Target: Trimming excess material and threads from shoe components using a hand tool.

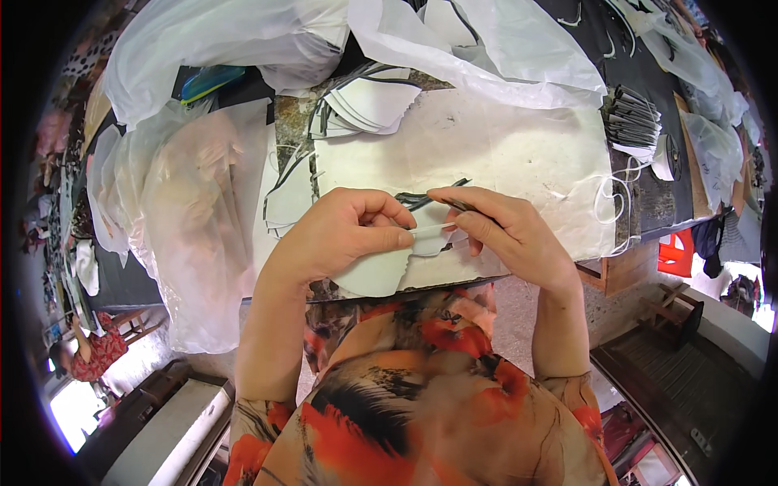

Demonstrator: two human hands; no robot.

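Just above the table's near edge, my left hand (332,235) is closed, thumb against fingers, on a white curved piece (374,274) with a finely jagged edge. My right hand (510,235) is beside it, fingers bent round a dark, slim metal tool (466,205) whose kind I cannot make out. A thin white strip (433,229) stretches between the two hands. Behind them lies another white piece (431,214) with black edging, partly covered by my fingers. Both hands work over a white sheet (519,154) spread on the table.
Stacked white pieces with black trim lie at the back (377,104) and left (290,194). Filled plastic bags (194,194) crowd the left, and more plastic (502,49) covers the far side. At right are a dark-edged bundle (632,121) and a loose white cord (604,198).
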